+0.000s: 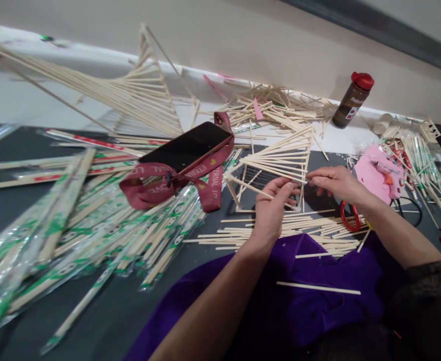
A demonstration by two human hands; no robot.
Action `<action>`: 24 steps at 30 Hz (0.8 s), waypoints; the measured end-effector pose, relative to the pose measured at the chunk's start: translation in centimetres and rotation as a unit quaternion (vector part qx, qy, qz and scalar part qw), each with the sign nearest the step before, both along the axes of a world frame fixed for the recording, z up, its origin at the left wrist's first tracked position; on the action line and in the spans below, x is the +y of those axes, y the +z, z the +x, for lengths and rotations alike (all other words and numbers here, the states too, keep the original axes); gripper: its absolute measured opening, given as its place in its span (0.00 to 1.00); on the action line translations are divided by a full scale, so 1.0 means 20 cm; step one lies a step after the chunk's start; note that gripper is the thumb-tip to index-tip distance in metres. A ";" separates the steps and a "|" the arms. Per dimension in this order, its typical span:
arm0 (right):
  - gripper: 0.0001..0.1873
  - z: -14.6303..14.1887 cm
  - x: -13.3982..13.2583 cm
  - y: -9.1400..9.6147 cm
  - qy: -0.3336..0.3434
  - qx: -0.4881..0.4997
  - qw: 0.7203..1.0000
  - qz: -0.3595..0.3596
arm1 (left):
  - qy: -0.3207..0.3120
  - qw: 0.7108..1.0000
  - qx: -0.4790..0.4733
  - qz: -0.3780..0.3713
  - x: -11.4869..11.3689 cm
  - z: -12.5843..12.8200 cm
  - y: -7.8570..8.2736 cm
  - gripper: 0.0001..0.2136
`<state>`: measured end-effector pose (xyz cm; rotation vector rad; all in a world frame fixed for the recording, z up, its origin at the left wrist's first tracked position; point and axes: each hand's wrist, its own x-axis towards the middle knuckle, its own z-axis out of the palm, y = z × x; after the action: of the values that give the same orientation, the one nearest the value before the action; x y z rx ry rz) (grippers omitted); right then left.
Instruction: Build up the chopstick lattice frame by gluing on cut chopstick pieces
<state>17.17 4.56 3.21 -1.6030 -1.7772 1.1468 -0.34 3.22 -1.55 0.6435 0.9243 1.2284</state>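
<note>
A small twisted frame of thin wooden sticks stands at the middle, its sticks fanned out side by side. My left hand is closed on this frame, thumb and fingers around its lower front part. At the frame's right edge is my right hand, its fingers drawn together close by the stick ends; whether anything is between the fingertips cannot be made out. Loose sticks lie in a row in front of the frame. One single stick rests on the purple cloth over my lap.
Wrapped chopsticks pile up on the left, beside a phone with a red strap. A larger stick frame stands behind. Rightward are red-handled scissors, a glue gun on pink paper, and a bottle.
</note>
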 end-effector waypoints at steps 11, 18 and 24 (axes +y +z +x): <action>0.18 -0.04 0.01 -0.09 -0.002 0.147 0.987 -0.070 | -0.003 1.000 -0.004 0.001 0.00 0.00 0.01 0.11; 0.17 -0.04 0.02 -0.12 0.019 0.169 0.983 -0.066 | -0.003 1.000 -0.018 -0.002 0.00 0.00 0.00 0.12; 0.17 -0.03 0.00 -0.14 0.016 0.163 0.985 -0.059 | -0.001 1.000 -0.018 -0.007 0.00 0.00 0.00 0.12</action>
<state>16.55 4.65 0.42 -1.3589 -1.5513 1.4600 -0.27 3.13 -1.52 0.6106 0.9008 1.2266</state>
